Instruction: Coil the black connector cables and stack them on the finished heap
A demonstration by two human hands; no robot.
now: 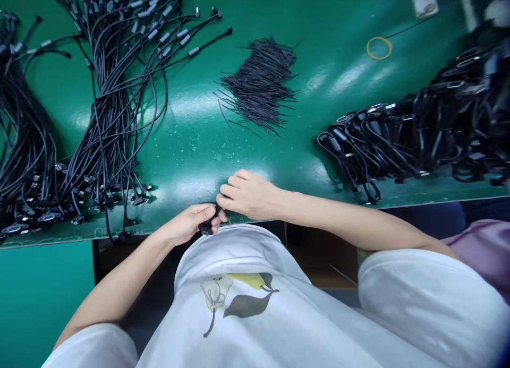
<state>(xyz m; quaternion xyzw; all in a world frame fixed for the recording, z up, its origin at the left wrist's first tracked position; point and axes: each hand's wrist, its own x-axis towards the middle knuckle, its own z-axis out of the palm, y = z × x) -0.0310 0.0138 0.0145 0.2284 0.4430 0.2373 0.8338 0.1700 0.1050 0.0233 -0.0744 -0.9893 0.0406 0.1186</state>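
Note:
Close to my body, at the table's front edge, my left hand point(191, 222) is closed round a small folded black cable point(206, 227). My right hand point(249, 194) meets it from the right, its fingers curled into a pinch at the cable's upper end. Whatever lies between those right fingertips is hidden. Beyond both hands lies a loose pile of short, thin black ties point(263, 84).
Long loose black cables point(107, 76) with grey sleeves cover the left, and another bunch point(27, 129) lies farther left. Bundled cables point(398, 134) are heaped along the right. A yellow ring point(379, 48) lies on the green table point(191, 129) at the back right.

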